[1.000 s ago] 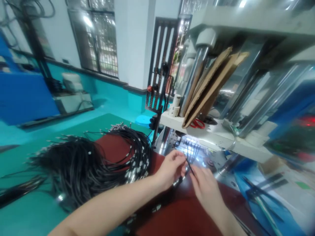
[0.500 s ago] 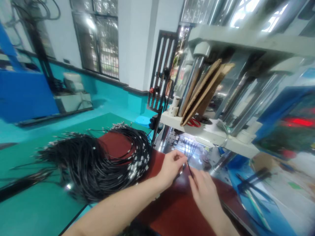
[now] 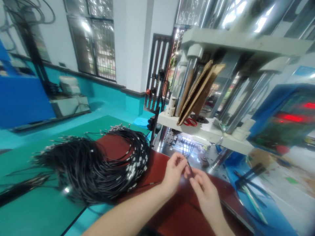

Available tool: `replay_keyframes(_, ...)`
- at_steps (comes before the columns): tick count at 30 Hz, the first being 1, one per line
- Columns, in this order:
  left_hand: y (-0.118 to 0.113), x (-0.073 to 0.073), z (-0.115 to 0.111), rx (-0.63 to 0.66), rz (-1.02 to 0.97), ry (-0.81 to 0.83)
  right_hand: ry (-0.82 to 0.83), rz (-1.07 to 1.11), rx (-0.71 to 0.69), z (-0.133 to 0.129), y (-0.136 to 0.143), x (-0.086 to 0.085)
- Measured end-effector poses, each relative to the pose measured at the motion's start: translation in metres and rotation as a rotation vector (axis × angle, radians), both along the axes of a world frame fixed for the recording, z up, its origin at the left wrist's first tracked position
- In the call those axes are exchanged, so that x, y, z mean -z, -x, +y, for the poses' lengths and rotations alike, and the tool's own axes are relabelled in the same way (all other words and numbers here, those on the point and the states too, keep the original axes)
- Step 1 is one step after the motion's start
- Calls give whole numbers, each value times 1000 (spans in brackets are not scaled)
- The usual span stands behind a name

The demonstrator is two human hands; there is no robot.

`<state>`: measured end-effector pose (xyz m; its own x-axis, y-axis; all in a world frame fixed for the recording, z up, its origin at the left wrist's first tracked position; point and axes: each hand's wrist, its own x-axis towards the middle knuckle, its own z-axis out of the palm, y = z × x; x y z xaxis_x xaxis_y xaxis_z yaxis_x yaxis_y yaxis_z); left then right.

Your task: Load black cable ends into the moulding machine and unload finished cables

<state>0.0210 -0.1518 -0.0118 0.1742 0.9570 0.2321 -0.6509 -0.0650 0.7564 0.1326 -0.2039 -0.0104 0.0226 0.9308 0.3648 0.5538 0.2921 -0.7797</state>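
Note:
In front of the press, my left hand [image 3: 173, 172] is closed in a pinch near the end of a thin black cable [image 3: 190, 168]. My right hand [image 3: 206, 188] grips the same cable just to the right, its fingers curled, almost touching the left. Fingers hide most of the cable's length. Behind the hands, several thin dark wires [image 3: 188, 147] stand up over the shiny metal plate [image 3: 201, 154] of the press. A large coiled bundle of black cables [image 3: 91, 167] with small silvery ends lies left of my forearm.
A brown-red work surface [image 3: 169, 213] spreads beneath my hands. The press's white platen [image 3: 169, 119] overhangs the metal plate, with folded cardboard [image 3: 195, 93] and red-handled scissors [image 3: 190, 122] on it. Tools lie on a blue surface [image 3: 278, 213] at right. A green mat [image 3: 27, 209] is at left.
My right hand has moved up closer to the left, its fingers curling further around the cable. My left wrist has turned more upright. The view has shifted slightly.

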Motion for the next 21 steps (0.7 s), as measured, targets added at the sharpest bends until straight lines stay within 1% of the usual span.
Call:
replay_keyframes(3,-5,1,-3,7,-20,39,67,120,-21,-3,-3,2)
replay_keyframes(5,-8,2,-5,9,-22,59,82,177,-31,-4,-5,2)
replay_keyframes(10,-12,3,-2,44,2,84,98,185,1,-5,-9,1)
replay_keyframes(13,-5,7,-2,91,94,87,122,212,42,-3,-17,6)
replay_keyframes(14,0,10,-3,88,171,72,130,230,71,-3,-20,9)
replay_keyframes(16,12,19,-10,67,433,-39,136,291,119,-1,-26,15)
replay_keyframes(17,18,25,-15,54,609,-144,135,336,129,0,-29,18)
replay_keyframes(19,31,38,-26,15,985,-424,143,461,111,1,-32,19)
replay_keyframes(21,39,51,-36,-40,1296,-686,180,630,80,1,-33,14)
